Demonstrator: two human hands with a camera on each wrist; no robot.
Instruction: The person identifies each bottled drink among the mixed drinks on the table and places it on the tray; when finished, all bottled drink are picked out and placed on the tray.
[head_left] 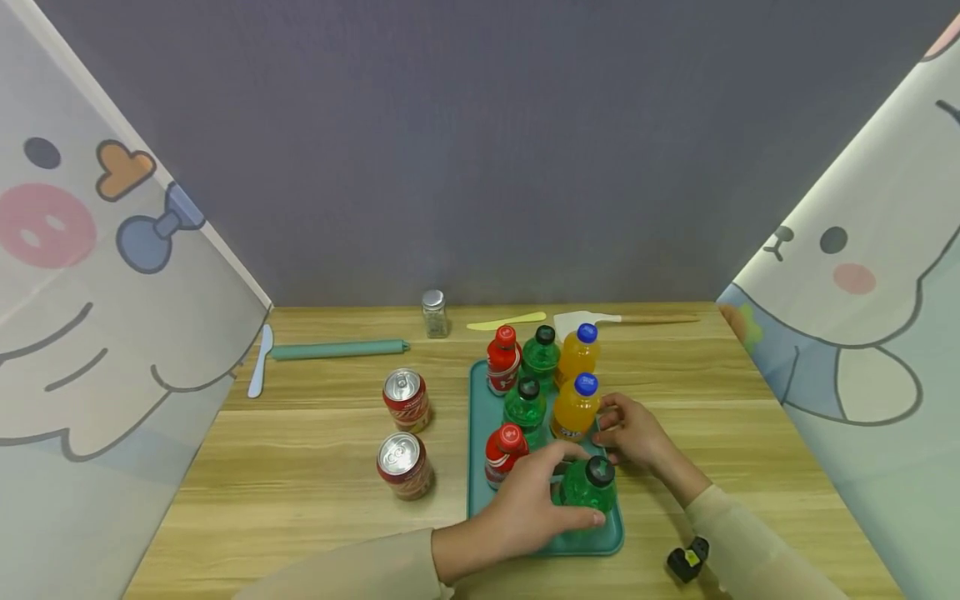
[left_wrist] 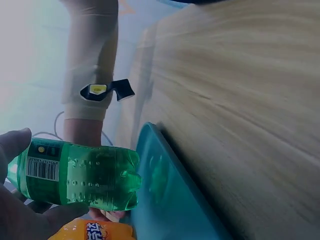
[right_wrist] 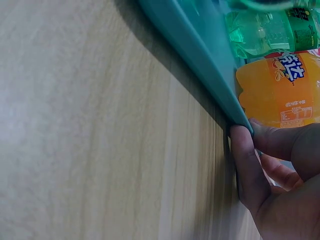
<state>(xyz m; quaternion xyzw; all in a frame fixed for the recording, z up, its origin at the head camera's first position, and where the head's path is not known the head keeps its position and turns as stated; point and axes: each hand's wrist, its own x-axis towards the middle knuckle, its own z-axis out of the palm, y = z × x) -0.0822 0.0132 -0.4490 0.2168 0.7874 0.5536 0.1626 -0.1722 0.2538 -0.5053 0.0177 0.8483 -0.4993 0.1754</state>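
My left hand (head_left: 525,504) grips a green soda bottle (head_left: 587,486) with a black cap, upright at the front right of a teal tray (head_left: 477,417). In the left wrist view the base of that green bottle (left_wrist: 100,177) is close over the tray floor. Thumb and fingers of my right hand (head_left: 633,433) pinch the tray's right rim, beside an orange soda bottle (head_left: 576,414) with a blue cap. Also on the tray are another orange bottle (head_left: 576,358), two green bottles (head_left: 523,408) and two red-capped bottles (head_left: 502,458), the front one partly behind my left hand.
Two red cans (head_left: 405,471) stand left of the tray. Behind are a glass shaker (head_left: 434,317), a yellow knife (head_left: 506,322) and a white spatula (head_left: 637,318). A teal rod (head_left: 341,349) and a pale blue knife (head_left: 260,362) lie far left. Walls bound the table.
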